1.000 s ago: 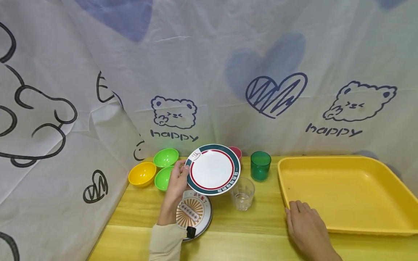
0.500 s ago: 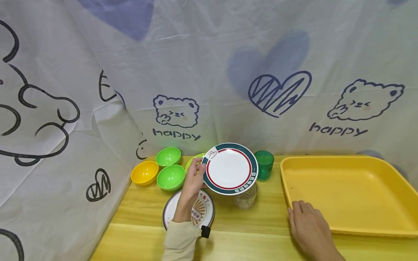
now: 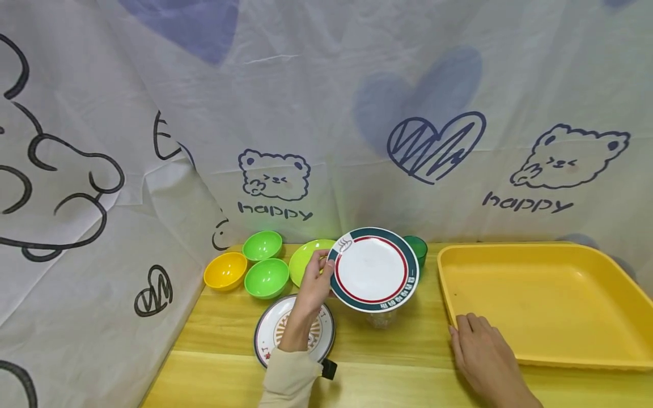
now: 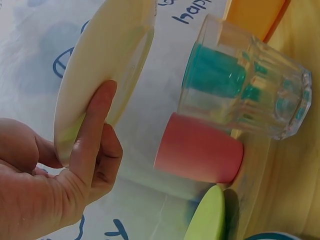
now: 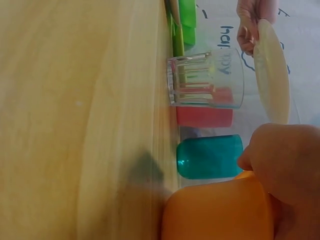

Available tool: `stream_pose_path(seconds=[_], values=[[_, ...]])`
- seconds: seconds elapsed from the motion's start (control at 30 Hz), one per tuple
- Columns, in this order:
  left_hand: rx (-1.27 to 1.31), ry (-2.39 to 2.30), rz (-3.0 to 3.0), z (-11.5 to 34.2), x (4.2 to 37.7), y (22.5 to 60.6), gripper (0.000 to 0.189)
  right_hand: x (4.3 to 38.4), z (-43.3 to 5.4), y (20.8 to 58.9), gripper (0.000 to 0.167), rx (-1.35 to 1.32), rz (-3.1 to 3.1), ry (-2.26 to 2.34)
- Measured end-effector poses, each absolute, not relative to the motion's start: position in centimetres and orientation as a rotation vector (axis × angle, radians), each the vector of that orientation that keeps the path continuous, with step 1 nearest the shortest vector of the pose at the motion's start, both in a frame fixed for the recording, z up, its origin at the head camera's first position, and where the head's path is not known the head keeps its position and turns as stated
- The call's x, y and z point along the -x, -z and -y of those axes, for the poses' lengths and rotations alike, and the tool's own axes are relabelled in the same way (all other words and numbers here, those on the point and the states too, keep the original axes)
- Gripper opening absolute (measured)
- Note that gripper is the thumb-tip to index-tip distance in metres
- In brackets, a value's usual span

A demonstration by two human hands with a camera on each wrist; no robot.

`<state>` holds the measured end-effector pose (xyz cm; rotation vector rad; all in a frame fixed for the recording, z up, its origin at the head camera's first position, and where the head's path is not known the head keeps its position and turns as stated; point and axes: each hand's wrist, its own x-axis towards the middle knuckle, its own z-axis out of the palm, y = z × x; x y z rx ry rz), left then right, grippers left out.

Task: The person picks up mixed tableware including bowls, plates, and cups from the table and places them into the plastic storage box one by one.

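Note:
My left hand [image 3: 312, 289] pinches the left rim of a white plate [image 3: 374, 269] with a dark green band and red ring. The plate is held up over the table, hiding most of a clear glass [image 3: 381, 321] in the head view. From the left wrist, its pale underside [image 4: 95, 70] shows, with thumb and fingers on either side of the rim. At the right, my right hand [image 3: 484, 354] grips the near left rim of a large yellow tray [image 3: 551, 306]. A patterned plate [image 3: 267, 334] lies on the table under my left forearm.
Two green bowls [image 3: 267, 278] and a yellow bowl [image 3: 225, 271] stand at the back left, with a lime plate [image 3: 302, 262] beside them. A pink cup [image 4: 200, 150] and a teal cup [image 5: 210, 156] stand behind the glass. A printed curtain [image 3: 347, 170] closes off the back.
My left hand has carried the plate to the right, towards the tray, and it now covers most of the glass and part of the teal cup. The right hand keeps its place on the tray rim.

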<state>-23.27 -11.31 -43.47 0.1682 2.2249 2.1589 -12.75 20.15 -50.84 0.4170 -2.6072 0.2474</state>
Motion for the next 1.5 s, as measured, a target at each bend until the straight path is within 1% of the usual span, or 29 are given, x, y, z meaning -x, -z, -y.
stream_pose_path(seconds=[0.2,0.37,0.5,0.67,0.77,0.9,0.97,1.17,1.5], values=[[-0.189,-2.187,-2.175,10.5,23.1,43.6,0.031,12.6,-20.3,50.8,0.022,-0.401,2.639,-0.331],[-0.211,-2.158,-2.174,9.9,22.8,43.5,0.037,12.8,-20.7,49.3,0.045,-0.307,2.783,-0.495],[-0.235,-2.147,-2.155,9.5,22.5,43.2,0.043,13.8,-21.0,47.3,0.055,-0.289,2.805,-0.704],[-0.276,-2.128,-2.146,8.7,22.2,43.2,0.044,15.4,-21.0,45.0,0.054,-0.340,2.729,-1.018],[-0.323,-2.113,-2.143,8.0,21.9,43.3,0.045,16.3,-21.0,44.1,0.053,-0.342,2.706,-1.133],[-0.389,-2.106,-2.133,7.2,21.6,43.4,0.044,17.3,-20.7,43.2,0.058,-0.297,2.712,-1.252],[-0.415,-2.114,-2.130,6.8,21.5,43.5,0.044,17.6,-20.5,43.0,0.060,-0.275,2.708,-1.284],[-0.443,-2.146,-2.138,6.1,21.4,43.7,0.043,17.9,-20.1,42.9,0.056,-0.228,2.669,-1.341],[-0.524,-2.054,-2.133,5.9,21.1,43.6,0.045,17.7,-20.6,43.0,0.060,-0.114,2.583,-1.469]])
